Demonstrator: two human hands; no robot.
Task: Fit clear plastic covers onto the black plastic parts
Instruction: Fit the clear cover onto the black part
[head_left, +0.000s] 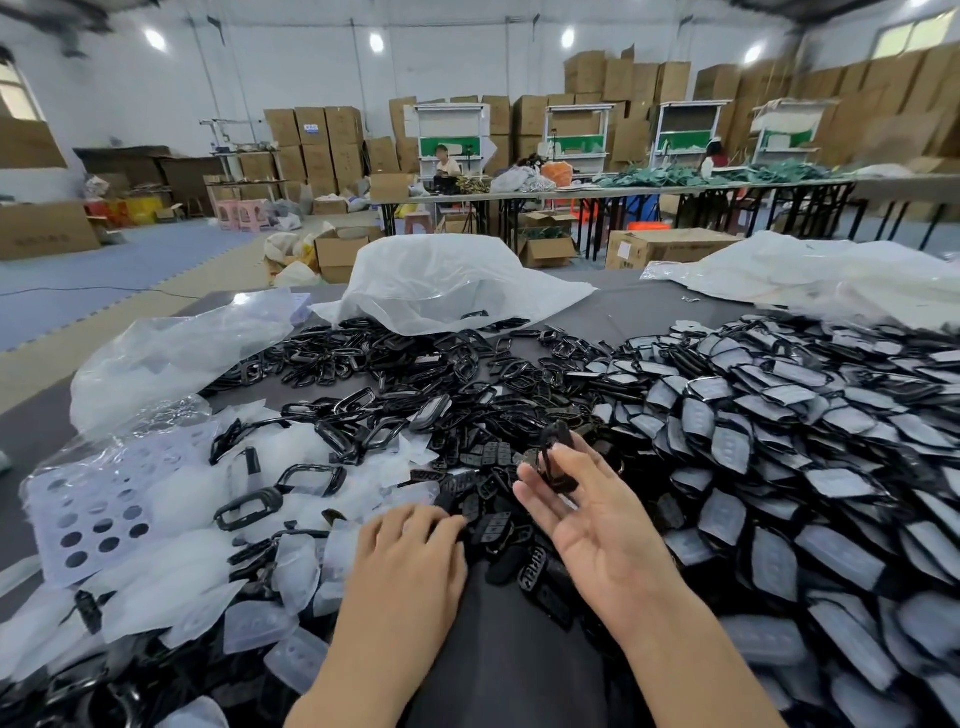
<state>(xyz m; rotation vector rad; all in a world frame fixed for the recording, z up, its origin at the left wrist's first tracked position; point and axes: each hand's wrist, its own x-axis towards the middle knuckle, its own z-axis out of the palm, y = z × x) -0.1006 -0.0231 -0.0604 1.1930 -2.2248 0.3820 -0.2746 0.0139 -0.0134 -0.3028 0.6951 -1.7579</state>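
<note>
Bright ceiling lamps (376, 42); soft shadows; edges warped, blurred.

The left hand (410, 551) lies palm down, its grip hidden over the small flat black plastic parts (485, 512); beside it, clear plastic covers (291, 649) run off the bottom edge.

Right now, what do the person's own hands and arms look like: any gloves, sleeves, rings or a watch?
Both are bare. The left hand and right hand wear no gloves, and no rings show. The forearms are uncovered down to the picture's lower edge: no sleeve, watch or wristband is in view. No markings or tape show on either.
</note>
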